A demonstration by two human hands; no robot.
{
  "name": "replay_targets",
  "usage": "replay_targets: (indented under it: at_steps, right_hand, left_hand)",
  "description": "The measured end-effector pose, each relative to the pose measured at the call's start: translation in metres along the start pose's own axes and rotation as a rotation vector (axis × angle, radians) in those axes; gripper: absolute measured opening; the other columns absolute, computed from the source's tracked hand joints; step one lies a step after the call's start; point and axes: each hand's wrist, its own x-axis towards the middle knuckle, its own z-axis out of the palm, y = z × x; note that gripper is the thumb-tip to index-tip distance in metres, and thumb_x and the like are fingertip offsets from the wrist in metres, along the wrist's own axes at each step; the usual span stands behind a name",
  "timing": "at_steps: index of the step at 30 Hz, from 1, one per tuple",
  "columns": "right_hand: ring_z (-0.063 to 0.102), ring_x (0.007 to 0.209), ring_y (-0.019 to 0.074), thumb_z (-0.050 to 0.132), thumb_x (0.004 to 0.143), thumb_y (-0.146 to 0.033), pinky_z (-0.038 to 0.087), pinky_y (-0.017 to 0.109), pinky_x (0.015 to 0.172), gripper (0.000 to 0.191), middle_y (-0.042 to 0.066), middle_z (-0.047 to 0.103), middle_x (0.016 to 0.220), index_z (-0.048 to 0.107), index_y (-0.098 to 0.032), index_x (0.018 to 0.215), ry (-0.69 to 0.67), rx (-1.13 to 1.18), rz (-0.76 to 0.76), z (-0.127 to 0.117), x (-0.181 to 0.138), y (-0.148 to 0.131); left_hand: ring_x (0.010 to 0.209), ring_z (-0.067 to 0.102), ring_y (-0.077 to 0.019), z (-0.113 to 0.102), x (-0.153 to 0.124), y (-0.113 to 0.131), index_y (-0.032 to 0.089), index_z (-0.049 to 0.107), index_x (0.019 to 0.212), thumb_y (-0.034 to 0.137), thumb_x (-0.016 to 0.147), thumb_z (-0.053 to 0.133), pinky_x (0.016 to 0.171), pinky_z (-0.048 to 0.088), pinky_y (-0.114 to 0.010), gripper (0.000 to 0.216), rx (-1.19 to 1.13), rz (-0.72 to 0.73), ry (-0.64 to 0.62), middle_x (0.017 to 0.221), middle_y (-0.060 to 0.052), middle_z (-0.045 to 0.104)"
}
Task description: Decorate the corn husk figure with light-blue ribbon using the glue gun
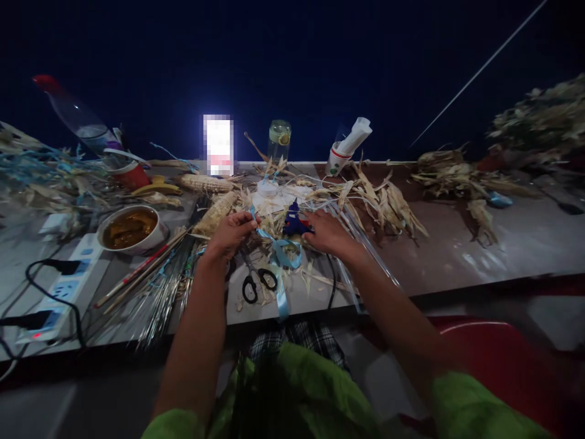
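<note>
"Ribbon [283,299], light blue: where does it lie?"

"Its tail reaches the near edge of the surface [457,256], just right of the black-handled scissors [256,272], and a loop curls beyond."

"And the fingers?"

"Those of the left hand [231,233] pinch the ribbon's farther part. At the blue glue gun [292,221] is the right hand [328,231]; whether its fingers grip, I can't tell."

"Farther off?"

"Corncob [210,183] left, dried husks [397,207] right, lidded bottle [280,137] beyond."
</note>
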Motion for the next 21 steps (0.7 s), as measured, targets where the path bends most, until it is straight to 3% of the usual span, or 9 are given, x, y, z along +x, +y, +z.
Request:
replay_targets:
  at_steps: [6,10,13,16,21]
  right_hand:
    - [0.054,0.102,0.0295,0.056,0.074,-0.032,0.043,0.038,0.085,0.047,0.017,0.050,0.121,0.052,-0.016,0.118,-0.077,-0.145,0.040,0.015,0.006,-0.008]
    - [0.056,0.096,0.0253,0.057,0.072,-0.030,0.043,0.032,0.080,0.040,0.015,0.055,0.112,0.058,-0.015,0.109,-0.109,0.006,-0.042,0.015,0.015,0.006]
    - [0.054,0.095,0.0241,0.058,0.068,-0.027,0.041,0.030,0.081,0.033,0.011,0.060,0.101,0.063,-0.014,0.097,-0.055,0.137,-0.108,0.011,0.022,0.024]
    - [0.054,0.085,0.0200,0.058,0.065,-0.028,0.041,0.030,0.077,0.030,0.007,0.062,0.091,0.063,-0.014,0.090,0.060,0.367,-0.054,0.009,0.024,0.042]
    - [0.051,0.067,0.0140,0.059,0.060,-0.037,0.041,0.028,0.065,0.045,0.002,0.060,0.080,0.055,-0.018,0.100,0.233,1.076,0.124,0.012,0.015,0.060]
  left_hand:
    - [0.042,0.036,-0.0056,0.003,0.001,-0.001,0.014,0.063,0.068,0.028,0.058,0.070,0.042,0.023,-0.021,0.018,0.122,0.036,0.011,0.049,0.004,0.049]
    - [0.043,0.037,-0.0053,0.004,-0.002,0.000,0.014,0.063,0.068,0.027,0.058,0.070,0.043,0.025,-0.021,0.019,0.098,0.038,0.003,0.050,0.004,0.049]
    - [0.045,0.040,-0.0055,0.004,-0.003,0.000,0.014,0.062,0.069,0.027,0.058,0.071,0.045,0.027,-0.021,0.020,0.059,0.034,-0.021,0.055,0.003,0.052]
    - [0.044,0.038,-0.0056,0.003,-0.003,-0.002,0.013,0.062,0.070,0.029,0.059,0.071,0.044,0.026,-0.021,0.021,0.088,0.034,-0.037,0.054,0.003,0.052]
    - [0.047,0.043,-0.0069,0.001,-0.001,-0.005,0.013,0.061,0.067,0.030,0.057,0.072,0.044,0.029,-0.020,0.022,0.076,0.010,-0.023,0.058,-0.001,0.056]
